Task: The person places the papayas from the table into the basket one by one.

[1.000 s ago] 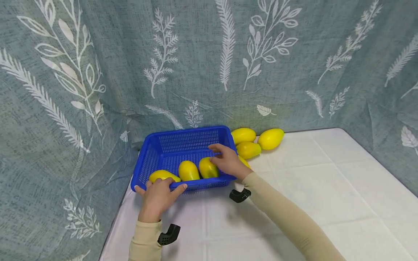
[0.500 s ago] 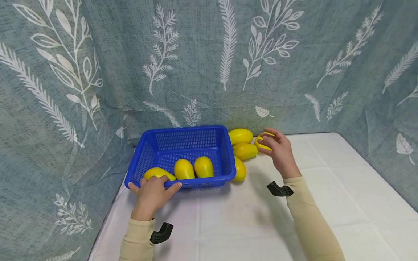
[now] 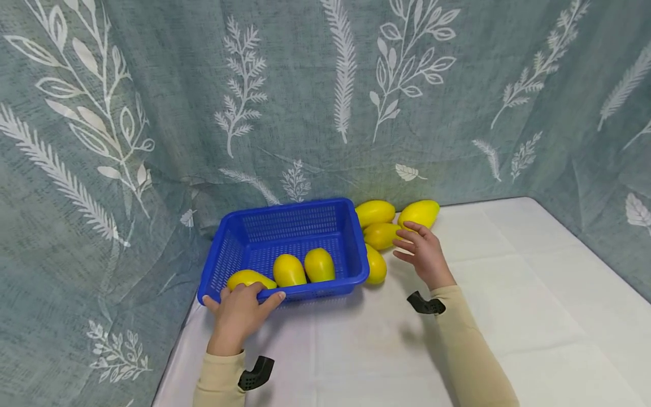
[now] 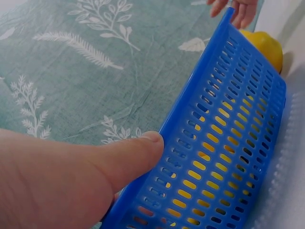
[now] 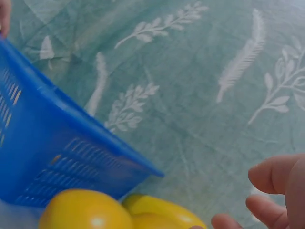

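Note:
A blue perforated plastic basket stands on the white cloth, with three yellow mangoes lying along its front wall. My left hand grips the basket's front rim near its left corner; in the left wrist view the thumb lies against the rim and the fingers are hidden behind it. My right hand holds nothing and hovers right of the basket, fingers spread. Near its fingertips are a mango at the back and another mango. A mango also shows beside the basket in the right wrist view.
Another mango lies at the back against the basket's right side, and one mango by its front right corner. A patterned green-grey curtain hangs behind the table and down both sides.
My right hand has left the mango inside the basket and moved right, over the mangoes outside, then drawn back slightly towards me. The left hand stays on the rim.

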A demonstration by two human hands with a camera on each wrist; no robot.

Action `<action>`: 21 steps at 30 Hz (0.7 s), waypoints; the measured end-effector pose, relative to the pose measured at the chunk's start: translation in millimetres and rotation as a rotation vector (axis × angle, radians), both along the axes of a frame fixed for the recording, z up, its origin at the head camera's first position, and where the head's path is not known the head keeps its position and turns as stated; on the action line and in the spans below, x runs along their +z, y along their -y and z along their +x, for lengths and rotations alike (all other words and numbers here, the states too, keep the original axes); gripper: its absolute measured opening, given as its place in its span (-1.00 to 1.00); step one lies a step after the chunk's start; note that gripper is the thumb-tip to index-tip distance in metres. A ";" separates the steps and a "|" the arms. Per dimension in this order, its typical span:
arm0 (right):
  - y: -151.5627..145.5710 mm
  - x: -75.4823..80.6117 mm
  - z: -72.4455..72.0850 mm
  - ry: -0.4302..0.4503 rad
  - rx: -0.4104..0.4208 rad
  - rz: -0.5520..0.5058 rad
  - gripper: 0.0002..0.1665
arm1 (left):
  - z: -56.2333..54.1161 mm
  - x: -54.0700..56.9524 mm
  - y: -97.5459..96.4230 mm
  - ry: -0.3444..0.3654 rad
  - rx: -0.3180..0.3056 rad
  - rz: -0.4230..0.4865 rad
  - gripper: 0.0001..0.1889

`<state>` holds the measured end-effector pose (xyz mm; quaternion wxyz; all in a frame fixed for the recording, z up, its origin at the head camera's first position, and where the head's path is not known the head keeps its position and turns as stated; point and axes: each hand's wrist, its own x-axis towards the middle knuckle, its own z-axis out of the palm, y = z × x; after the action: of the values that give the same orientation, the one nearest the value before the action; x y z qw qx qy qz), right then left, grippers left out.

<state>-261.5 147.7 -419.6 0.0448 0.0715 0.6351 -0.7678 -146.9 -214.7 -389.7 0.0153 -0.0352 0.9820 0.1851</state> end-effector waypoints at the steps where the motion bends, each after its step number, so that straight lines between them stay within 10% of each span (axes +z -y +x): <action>1: 2.1 -1.5 -1.8 0.000 0.008 0.016 -0.38 | 0.3 -0.5 -0.2 -0.004 0.002 0.004 -0.33; 21: 39.5 -46.2 -5.9 0.015 0.234 0.293 -0.31 | 0.6 -3.4 0.6 -0.041 0.009 0.017 -0.36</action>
<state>-267.4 108.2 -465.8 0.1277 0.0088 0.7439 -0.6559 -146.4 -215.3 -393.1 -0.0056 -0.0358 0.9803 0.1943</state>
